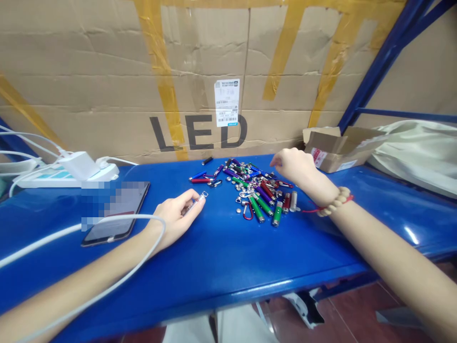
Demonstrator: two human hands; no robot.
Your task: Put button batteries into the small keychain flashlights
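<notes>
My left hand (180, 216) is closed around a small silver keychain flashlight (193, 205), whose metal clip sticks out past the fingertips. My right hand (296, 166) hovers at the right rear of a pile of keychain flashlights, back of the hand up. Its fingers are bent loosely down and partly hidden, and I see nothing held in them. In the pile are green flashlights (256, 208), a purple flashlight (263, 195), a red flashlight (286, 202) and a silver flashlight (293, 201). A red carabiner (247, 211) and several button cells (238, 210) lie among them.
A phone (117, 219) lies left of my left hand, with a white cable (143, 216) arching over the forearm. Behind it is a power strip (64, 176) with a charger (83, 164). A large cardboard box (193, 57) backs the blue table (214, 267); a small open box (330, 147) stands right.
</notes>
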